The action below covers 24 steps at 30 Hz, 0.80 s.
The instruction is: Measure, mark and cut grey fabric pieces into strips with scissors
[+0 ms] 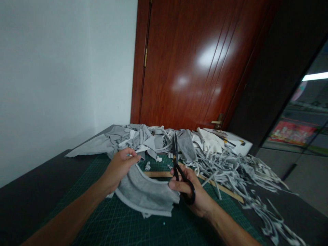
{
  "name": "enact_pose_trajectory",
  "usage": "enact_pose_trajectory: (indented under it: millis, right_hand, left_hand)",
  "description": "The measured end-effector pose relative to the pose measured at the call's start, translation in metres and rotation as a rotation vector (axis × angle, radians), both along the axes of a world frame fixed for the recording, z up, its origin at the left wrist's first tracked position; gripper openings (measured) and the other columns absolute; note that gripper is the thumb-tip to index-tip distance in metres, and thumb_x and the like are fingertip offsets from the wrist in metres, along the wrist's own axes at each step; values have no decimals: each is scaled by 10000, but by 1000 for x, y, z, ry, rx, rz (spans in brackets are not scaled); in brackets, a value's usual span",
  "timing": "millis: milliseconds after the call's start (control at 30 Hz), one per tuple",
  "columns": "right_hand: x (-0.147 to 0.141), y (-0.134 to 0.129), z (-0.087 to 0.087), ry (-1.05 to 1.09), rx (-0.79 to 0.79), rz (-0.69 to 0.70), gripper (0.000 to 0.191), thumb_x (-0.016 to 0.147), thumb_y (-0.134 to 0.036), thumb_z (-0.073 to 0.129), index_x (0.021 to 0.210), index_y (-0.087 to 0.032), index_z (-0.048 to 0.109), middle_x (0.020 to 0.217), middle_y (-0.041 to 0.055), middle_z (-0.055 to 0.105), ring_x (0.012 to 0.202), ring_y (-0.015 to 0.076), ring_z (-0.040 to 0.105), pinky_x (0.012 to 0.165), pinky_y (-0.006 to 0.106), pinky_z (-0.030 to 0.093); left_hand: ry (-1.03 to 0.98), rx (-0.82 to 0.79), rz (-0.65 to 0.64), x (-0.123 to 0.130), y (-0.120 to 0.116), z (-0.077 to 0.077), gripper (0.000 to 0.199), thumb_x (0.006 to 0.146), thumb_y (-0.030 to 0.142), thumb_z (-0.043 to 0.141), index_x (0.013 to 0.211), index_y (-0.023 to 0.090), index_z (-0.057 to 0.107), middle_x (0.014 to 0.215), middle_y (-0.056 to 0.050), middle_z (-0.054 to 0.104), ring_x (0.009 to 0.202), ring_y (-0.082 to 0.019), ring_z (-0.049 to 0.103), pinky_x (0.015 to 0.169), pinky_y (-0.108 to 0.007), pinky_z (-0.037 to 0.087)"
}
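Note:
A curved piece of grey fabric (148, 193) hangs between my two hands above a green cutting mat (102, 222). My left hand (123, 167) pinches its upper left corner between thumb and fingers. On the other side, my right hand (191, 191) grips the black scissors (175, 155) by the handles, blades pointing up and nearly closed together. The thumb of that same hand also presses on the fabric's right end. The fabric's right edge is ragged. A wooden ruler (225, 192) lies partly behind the fabric and my right hand.
Grey and white cloth pieces (138, 136) are heaped along the back of the dark table (33, 174). Many thin grey strips (230, 171) pile up on the right. A white box (241, 145) stands at the back right, before a brown door (179, 61).

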State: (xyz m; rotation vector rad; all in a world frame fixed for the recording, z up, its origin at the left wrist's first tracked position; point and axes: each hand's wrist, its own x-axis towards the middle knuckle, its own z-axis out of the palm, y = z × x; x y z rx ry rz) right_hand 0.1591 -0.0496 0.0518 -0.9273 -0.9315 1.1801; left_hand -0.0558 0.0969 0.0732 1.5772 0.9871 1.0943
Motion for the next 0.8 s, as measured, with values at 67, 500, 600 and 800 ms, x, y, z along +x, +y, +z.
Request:
enact_pose_trajectory:
  millis: [67, 500, 600, 800]
  right_hand:
    - [-1, 0, -1, -13, -28, 40, 565, 539, -297, 1045, 951, -205, 669, 658, -56, 687, 502, 106, 532, 489, 196, 393]
    - [-2, 6, -12, -20, 11, 13, 623, 561, -329, 1053, 990, -208, 618, 656, -61, 686, 469, 92, 534, 448, 178, 435]
    - [-3, 5, -10, -35, 4, 3, 663, 533, -314, 1068, 1002, -212, 612, 680, -56, 703, 495, 101, 556, 455, 177, 440]
    - [-2, 4, -10, -65, -11, -31, 705, 506, -260, 1072, 1023, -212, 596, 710, -49, 736, 509, 104, 583, 472, 182, 458]
  left_hand:
    - [88, 59, 17, 2, 2, -4, 379, 722, 554, 747, 892, 239, 620, 543, 63, 559, 498, -179, 516, 522, -260, 267]
    - [237, 302, -624, 21, -47, 6, 328, 859, 507, 770, 1038, 234, 733, 1018, -40, 756, 928, -235, 672, 825, -337, 481]
    - [215, 221, -703, 24, -52, 0, 271, 889, 455, 737, 1026, 222, 707, 902, -11, 699, 836, -200, 628, 759, -307, 455]
    - [239, 240, -623, 25, -37, -7, 314, 921, 504, 639, 830, 205, 663, 777, 6, 623, 755, -181, 571, 688, -281, 394]
